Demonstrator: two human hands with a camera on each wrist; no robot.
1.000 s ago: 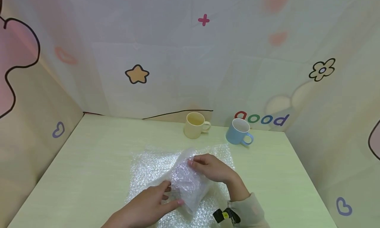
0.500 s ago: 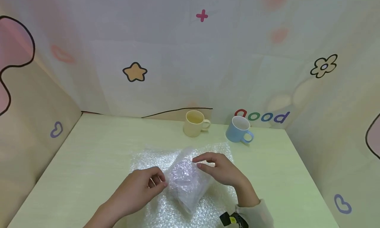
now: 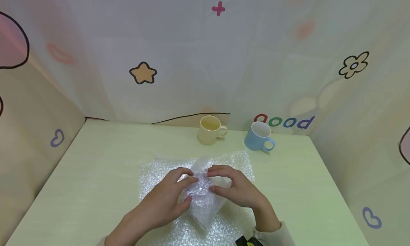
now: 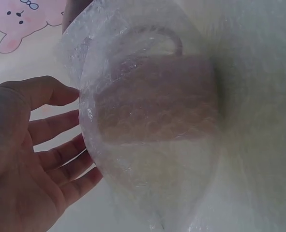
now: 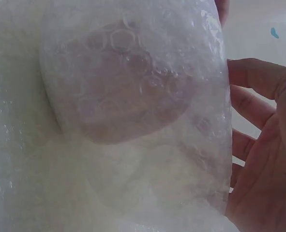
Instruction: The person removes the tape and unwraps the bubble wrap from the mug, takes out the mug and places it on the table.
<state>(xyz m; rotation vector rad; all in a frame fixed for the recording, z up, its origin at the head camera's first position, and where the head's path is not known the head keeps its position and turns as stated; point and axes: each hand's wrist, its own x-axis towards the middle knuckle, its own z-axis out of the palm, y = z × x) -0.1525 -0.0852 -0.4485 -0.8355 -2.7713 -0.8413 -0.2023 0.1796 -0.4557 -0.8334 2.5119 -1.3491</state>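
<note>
A pinkish mug [image 4: 157, 99] shows through cloudy bubble wrap in the left wrist view, its handle at the top. In the head view the wrapped bundle [image 3: 203, 203] lies on a flat bubble wrap sheet [image 3: 160, 171]. My left hand [image 3: 168, 196] is at the bundle's left side, fingers spread and slightly bent, fingertips at the wrap's edge. From the other side my right hand [image 3: 238, 187] touches the wrap with its fingertips, thumb apart from the fingers. In the right wrist view the right fingertips are partly hidden behind the bubble wrap [image 5: 133, 179].
Behind the bundle stand a yellow mug [image 3: 208, 132] and, to its right, a blue mug [image 3: 257, 137]. All rest on a pale table [image 3: 112, 150]. A printed cloth backdrop [image 3: 192, 61] rises at the table's back and sides.
The left hand drew back to the left, then returned to the bundle, higher up. The right hand loosened its pinch on the wrap and its fingers spread. The head view tilted slightly.
</note>
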